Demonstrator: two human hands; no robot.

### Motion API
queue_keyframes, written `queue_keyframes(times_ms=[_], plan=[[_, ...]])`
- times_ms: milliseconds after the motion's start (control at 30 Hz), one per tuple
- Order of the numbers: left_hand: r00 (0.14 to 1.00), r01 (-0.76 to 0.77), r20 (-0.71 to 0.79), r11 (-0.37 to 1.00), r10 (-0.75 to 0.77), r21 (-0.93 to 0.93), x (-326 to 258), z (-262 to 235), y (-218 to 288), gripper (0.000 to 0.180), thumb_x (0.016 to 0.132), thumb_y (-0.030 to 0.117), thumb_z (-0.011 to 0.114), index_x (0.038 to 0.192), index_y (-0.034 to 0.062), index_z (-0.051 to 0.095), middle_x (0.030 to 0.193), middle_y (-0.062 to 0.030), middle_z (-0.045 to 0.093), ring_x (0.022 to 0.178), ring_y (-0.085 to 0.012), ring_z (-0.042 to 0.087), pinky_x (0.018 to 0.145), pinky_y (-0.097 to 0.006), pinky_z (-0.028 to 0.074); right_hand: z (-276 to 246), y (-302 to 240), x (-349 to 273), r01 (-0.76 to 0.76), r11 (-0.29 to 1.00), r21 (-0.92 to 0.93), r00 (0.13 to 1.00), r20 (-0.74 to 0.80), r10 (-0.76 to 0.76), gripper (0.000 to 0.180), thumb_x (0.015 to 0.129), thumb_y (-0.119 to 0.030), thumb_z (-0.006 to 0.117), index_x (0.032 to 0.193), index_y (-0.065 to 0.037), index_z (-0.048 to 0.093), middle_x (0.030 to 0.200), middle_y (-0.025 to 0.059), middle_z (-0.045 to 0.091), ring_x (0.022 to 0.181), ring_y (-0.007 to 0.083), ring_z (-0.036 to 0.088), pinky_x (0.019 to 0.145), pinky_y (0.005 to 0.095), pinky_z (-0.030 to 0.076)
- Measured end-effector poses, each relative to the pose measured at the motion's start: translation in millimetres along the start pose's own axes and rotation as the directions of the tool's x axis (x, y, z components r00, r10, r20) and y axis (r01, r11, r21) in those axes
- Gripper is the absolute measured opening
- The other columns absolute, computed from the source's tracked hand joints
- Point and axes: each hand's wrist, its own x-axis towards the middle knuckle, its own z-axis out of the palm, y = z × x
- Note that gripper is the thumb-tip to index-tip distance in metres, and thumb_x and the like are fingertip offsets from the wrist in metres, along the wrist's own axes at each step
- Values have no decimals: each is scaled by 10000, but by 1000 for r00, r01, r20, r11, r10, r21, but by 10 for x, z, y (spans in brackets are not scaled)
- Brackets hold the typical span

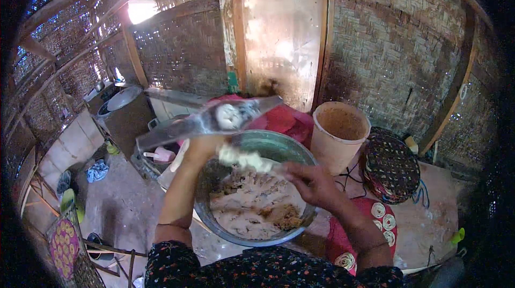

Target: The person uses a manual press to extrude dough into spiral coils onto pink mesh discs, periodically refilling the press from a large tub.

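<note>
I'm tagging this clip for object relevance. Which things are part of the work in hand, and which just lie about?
In use:
left hand holding a long flat metal blade with a pale lump on it
right hand holding pale dough
round metal bowl of dough mixture

Lying about:
tan plastic bucket
dark patterned woven basket
pink scoop
blue cloth

**No packages, labels, signs or screens**

We find no package, label, sign or screen anywhere in the head view; nothing that we see on the floor, by the woven walls or near our hands is a wrapped or printed thing
</note>
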Motion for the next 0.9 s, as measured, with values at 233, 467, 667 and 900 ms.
queue_keyframes(times_ms=[233, 467, 667, 900], plan=[[985, -52, -172, 891, -29, -451, -172, -615, 39, 278, 703, 110, 587, 951, -14, 563, 883, -114, 603, 788, -195, 575, 711, -330, 460, 323, 442, -282, 114, 842, -527, 711, 635, 301, 388, 846, -285, 498, 1191, -110, 513, 1038, 203, 575, 880, 348, 580, 776, 456, 466], [990, 89, 43, -360, 134, -929, -92, -249, 731, 163, 719, 213, 558, 717, 79, 464, 678, -12, 430, 566, -119, 430, 498, -248, 327, 397, -19, -392, -754, -8, 656, 647, 746, 158, 674, 869, -594, 281, 1242, -51, 423, 1100, 159, 523, 1026, 249, 517, 853, 411, 434], [898, 319, 73, 526, -434, -788, -616, 376, 507, 289, 813, 231, 531, 1031, 41, 539, 1009, -102, 577, 821, -177, 575, 653, -281, 475, -195, 64, -1327, -553, -338, 762, 726, 640, 253, 708, 806, -698, 266, 1052, -61, 452, 683, 105, 475, 493, 153, 410, 399, 278, 318], [843, 281, 516, 942, -152, -182, -1539, 1053, 1204, 546, 727, 301, 661, 1165, 38, 469, 1164, -114, 511, 1030, -220, 498, 863, -327, 392, -1527, 164, -1571, -651, 668, 362, 738, 94, 668, 655, 800, -609, 446, 1044, -1, 465, 717, 152, 571, 484, 238, 536, 429, 359, 448]])
